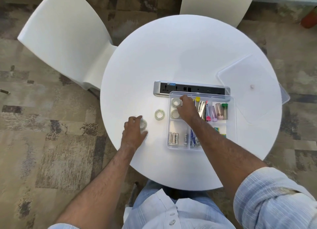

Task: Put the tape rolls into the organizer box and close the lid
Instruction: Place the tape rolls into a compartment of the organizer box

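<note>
Right hand (186,108) sets a tape roll (176,102) in the organizer box (235,126) — left hand (134,132) grips another roll (143,124).

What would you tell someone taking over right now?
Left hand: closing on a tape roll on the table; firm grip unclear.
Right hand: in the organizer box, at the far tape roll in the far-left compartment.
Done: two rolls in that compartment, counting the near one.
Left: the loose roll, the left hand's roll, then the lid, lying beyond the box.
</note>
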`<state>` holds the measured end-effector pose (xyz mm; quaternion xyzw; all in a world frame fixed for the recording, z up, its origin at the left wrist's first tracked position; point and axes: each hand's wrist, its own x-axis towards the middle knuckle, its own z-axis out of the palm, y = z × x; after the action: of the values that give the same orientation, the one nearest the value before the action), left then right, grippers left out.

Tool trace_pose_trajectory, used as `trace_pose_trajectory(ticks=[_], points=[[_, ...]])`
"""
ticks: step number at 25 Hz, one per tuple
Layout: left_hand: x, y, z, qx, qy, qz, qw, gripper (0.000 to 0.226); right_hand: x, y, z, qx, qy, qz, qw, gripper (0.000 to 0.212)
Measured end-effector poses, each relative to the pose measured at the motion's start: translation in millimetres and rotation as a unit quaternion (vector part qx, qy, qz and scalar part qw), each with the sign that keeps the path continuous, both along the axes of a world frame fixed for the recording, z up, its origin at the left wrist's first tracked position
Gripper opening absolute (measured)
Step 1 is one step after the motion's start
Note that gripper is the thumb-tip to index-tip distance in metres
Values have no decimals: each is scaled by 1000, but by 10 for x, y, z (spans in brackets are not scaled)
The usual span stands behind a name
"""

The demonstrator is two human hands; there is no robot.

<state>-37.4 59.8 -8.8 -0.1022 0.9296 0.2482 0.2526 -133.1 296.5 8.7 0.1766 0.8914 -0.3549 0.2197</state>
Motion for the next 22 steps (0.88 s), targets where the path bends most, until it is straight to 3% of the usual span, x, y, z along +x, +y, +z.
trace_pose_trajectory(ticks=[6,9,12,15,20,22], points=[[-59,93,3,-39,7,-7,999,53,262,13,112,-9,40,43,998,40],[-65,111,35,-15,10,31,999,48,406,-5,166,-22,82,72,994,31],[-96,164,118,62,56,88,993,50,508,-64,195,-12,109,128,986,26],[-147,284,262,168,104,133,971,47,559,-162,242,-74,108,108,986,23],[-153,522,429,292,103,135,941,44,518,-267,396,-244,-28,14,969,52],[-167,624,477,318,106,127,933,45,493,-225,408,-285,-33,-9,958,46]])
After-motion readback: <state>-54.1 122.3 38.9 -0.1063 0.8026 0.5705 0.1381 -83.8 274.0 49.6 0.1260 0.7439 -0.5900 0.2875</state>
